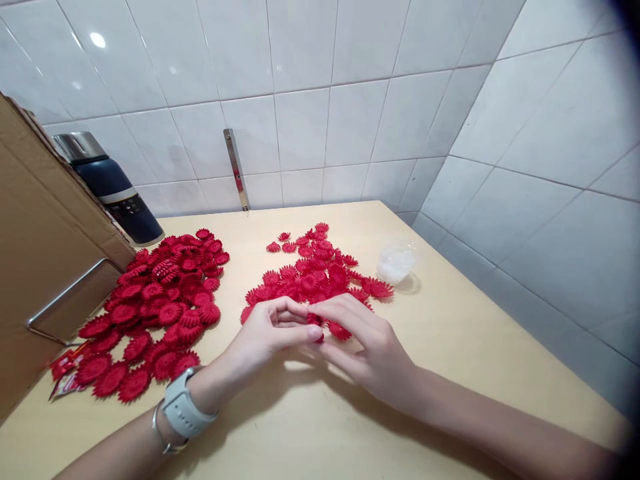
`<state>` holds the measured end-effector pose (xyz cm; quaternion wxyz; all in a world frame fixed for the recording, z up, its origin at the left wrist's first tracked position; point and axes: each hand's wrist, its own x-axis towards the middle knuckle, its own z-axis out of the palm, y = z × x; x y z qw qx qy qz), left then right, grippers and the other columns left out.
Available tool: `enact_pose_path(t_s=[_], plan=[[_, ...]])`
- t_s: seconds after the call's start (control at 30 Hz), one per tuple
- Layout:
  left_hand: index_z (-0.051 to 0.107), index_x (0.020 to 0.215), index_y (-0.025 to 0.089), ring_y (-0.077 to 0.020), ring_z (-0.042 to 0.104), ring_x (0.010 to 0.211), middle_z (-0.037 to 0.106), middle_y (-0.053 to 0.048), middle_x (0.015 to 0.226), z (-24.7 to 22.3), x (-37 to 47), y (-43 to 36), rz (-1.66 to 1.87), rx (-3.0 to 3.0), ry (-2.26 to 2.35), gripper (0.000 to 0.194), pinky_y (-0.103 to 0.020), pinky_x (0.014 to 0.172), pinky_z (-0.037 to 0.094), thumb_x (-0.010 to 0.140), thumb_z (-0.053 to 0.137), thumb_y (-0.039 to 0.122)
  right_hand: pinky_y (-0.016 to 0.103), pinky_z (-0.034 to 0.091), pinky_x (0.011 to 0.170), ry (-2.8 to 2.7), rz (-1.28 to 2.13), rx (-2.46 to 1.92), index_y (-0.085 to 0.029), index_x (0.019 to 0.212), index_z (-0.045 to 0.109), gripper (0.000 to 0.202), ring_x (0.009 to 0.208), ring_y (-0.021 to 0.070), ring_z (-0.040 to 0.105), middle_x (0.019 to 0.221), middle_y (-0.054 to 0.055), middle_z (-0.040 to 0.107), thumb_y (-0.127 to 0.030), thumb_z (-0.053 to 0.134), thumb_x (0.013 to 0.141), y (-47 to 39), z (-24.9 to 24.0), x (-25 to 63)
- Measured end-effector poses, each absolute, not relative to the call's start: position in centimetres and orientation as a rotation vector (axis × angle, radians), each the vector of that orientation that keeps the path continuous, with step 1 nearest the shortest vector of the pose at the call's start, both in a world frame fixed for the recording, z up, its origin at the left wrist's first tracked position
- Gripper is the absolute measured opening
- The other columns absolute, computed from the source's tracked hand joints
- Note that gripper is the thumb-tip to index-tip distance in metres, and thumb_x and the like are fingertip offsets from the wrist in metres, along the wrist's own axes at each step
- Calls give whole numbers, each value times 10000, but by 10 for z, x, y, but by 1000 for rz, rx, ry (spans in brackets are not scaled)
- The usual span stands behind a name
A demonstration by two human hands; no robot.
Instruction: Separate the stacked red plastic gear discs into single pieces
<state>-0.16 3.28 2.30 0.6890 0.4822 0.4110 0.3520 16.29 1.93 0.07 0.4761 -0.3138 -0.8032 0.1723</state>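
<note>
Red, the flower (315, 319) sat pinched between left hand (270, 335) and right hand (373, 347), near a pile (311, 277), its form mostly hidden. Fingertip handling seemed the step; the next move called for steadiness.

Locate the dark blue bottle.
Head view, left side: the dark blue bottle is beside the cardboard box, just behind the left pile of red pieces.
</note>
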Motion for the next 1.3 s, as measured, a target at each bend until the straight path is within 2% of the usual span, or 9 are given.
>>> enact_pose_path(t_s=[0.13,0.37,0.43,0.57,0.73,0.9,1.03,1.17,1.3], plan=[[581,722,120,-136,627,657,663,-28,690,16,-1,28,753,1066,938,215,-269,654,480,595,749,161,335,479,660,-1991,423,-743,-199,1046,552,271,795,190,550,884,65,619,-112,561,790,16,-5,166],[523,750,148,-108,595,576,641,-5,666,8,2,27,770,1093,972,262,-222,545,452,609,742,174,316,461,703,-1976,574,-833,-188,1120,456,484,852,189,544,979,67,586,-122,661,687,13,-8,171],[503,720,152,-110,593,562,633,6,645,9,2,27,778,1140,990,258,-230,547,458,614,737,178,311,450,692,-1932,645,-874,-188,1067,483,412,834,185,540,944,56,584,-130,643,692,12,-6,172],[561,729,158,-122,597,664,639,3,716,12,3,21,843,1461,1025,120,-226,602,459,694,672,183,295,428,627,-1792,997,-1018,-183,838,543,83,689,156,526,742,15,573,-230,567,773,10,1,172],[614,899,193,-146,578,809,640,-13,873,14,2,15,878,1945,1097,193,-242,704,449,711,661,198,264,401,572,-1592,1428,-1094,-173,710,520,131,619,132,510,660,-5,551,-272,567,782,11,3,168],[576,1015,196,-174,594,870,627,-40,968,22,1,26,824,1476,1042,332,-292,760,473,701,674,244,221,372,556,-1357,1544,-1015,-166,692,517,136,587,92,482,631,-35,528,-244,570,790,17,5,174],[622,955,158,-128,623,696,647,-22,789,27,-1,34,674,1132,975,207,-285,715,486,756,616,216,218,380,569,-1338,1607,-939,-165,715,549,108,621,95,498,673,-26,550,-238,577,790,23,4,180],[620,787,148,-146,631,689,663,-24,735,22,-2,32,676,1121,934,84,-305,704,485,721,653,186,232,395,562,-1303,1500,-1026,-197,834,544,133,645,110,509,745,-26,551,-246,632,747,24,1,179],[610,784,154,-159,628,726,660,-27,759,21,1,27,765,1242,994,54,-312,713,484,739,630,178,223,345,486,-1267,1552,-1050,-180,668,490,220,507,86,444,567,-55,482,-330,632,746,21,-1,176]])
